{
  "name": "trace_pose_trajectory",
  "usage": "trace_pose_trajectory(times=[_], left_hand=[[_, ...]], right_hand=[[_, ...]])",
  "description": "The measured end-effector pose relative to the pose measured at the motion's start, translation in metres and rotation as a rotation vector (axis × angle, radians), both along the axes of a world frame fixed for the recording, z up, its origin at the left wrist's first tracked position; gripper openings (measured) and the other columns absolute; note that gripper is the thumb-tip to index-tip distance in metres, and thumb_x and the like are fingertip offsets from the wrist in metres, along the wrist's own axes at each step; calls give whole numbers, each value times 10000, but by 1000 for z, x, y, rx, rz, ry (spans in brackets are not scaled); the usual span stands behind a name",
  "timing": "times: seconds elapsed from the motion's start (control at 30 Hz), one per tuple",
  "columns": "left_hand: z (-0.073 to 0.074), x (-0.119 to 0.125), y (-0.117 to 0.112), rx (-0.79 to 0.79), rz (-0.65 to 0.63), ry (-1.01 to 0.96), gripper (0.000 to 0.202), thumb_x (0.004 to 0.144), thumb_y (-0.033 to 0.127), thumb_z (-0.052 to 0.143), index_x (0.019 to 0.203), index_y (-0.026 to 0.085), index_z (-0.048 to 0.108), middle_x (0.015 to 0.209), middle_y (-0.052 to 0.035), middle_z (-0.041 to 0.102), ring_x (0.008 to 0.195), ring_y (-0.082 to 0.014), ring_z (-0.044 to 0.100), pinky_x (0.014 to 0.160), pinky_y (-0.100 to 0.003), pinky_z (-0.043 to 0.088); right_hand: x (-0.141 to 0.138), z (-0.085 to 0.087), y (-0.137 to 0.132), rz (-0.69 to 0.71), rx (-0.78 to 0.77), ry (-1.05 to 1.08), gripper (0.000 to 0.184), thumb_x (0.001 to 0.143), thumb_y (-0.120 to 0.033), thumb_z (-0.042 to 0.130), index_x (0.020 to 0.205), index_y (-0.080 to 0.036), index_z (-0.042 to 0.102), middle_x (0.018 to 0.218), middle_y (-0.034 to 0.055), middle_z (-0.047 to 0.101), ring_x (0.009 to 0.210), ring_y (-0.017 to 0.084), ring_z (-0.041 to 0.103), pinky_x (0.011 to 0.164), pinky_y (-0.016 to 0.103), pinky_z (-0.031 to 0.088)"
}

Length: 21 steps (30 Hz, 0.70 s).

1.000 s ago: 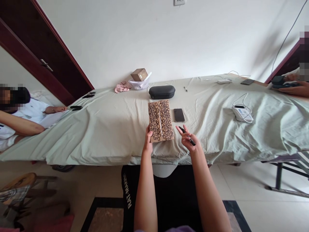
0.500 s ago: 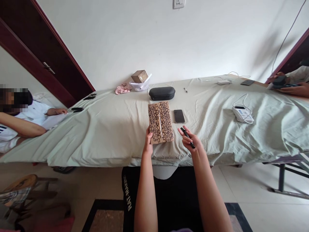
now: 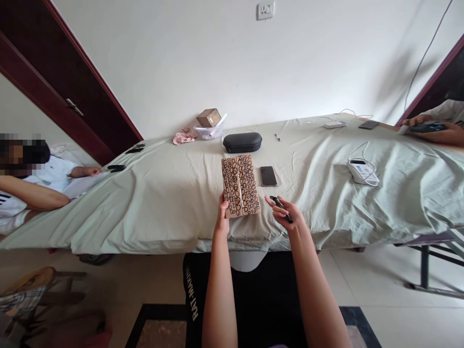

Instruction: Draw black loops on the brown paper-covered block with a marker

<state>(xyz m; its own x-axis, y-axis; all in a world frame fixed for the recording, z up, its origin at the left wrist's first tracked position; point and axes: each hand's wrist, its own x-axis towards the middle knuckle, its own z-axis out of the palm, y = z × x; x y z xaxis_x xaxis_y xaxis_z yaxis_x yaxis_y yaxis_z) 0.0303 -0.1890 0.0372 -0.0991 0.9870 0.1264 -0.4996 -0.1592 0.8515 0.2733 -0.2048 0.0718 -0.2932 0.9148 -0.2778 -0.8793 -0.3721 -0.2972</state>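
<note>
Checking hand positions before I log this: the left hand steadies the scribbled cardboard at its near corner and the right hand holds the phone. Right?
Not quite. In the head view the right hand holds a black marker; the phone lies untouched beside the cardboard. The left hand is as stated.

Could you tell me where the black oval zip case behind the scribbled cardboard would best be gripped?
Probably across the narrow middle of the black oval zip case, from above: it lies flat with its long axis left to right, on the pale green sheet, with free space around it.

A long table draped in pale green cloth stands against a plain white wall — dark wooden door at left, light tiled floor below.
</note>
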Motion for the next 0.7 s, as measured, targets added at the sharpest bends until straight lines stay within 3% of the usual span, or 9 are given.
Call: trace_pose_trajectory(times=[0.13, 0.27, 0.43, 0.7], left_hand=[[1, -1, -1, -9, -7, 0, 709, 818, 569, 666, 1459, 284, 567, 1491, -53, 626, 1437, -313, 526, 1149, -437, 472], [1, 0, -1, -8, -3, 2, 700, 817, 573, 667, 1450, 289, 572, 1481, -54, 633, 1432, -313, 532, 1143, -437, 474], [0, 0, -1, -5, -1, 0, 703, 821, 567, 664, 1456, 284, 562, 1498, -57, 621, 1438, -316, 525, 1147, -439, 468], [2, 0, -3, -5, -10, 2, 701, 821, 570, 658, 1454, 286, 557, 1508, -54, 613, 1445, -307, 521, 1166, -443, 458]], right_hand=[[-2, 9, -2, -98, -22, -55, 305, 1014, -16, 368, 1154, -282, 418, 1244, 110, 667, 404, 19, 409, 332, 121, 405], [-5, 6, 1, -114, -124, -126, 496, 917, 62, 392, 1236, -317, 406, 1184, 89, 640, 445, 35, 427, 323, 103, 395], [-6, 1, 3, -106, -90, -131, 383, 924, 31, 412, 1162, -267, 450, 1161, 91, 667, 424, 40, 382, 290, 106, 358], [-6, 8, -4, -36, 9, -100, 243, 980, -25, 399, 1056, -256, 405, 1291, 144, 707, 365, 13, 345, 292, 100, 324]])
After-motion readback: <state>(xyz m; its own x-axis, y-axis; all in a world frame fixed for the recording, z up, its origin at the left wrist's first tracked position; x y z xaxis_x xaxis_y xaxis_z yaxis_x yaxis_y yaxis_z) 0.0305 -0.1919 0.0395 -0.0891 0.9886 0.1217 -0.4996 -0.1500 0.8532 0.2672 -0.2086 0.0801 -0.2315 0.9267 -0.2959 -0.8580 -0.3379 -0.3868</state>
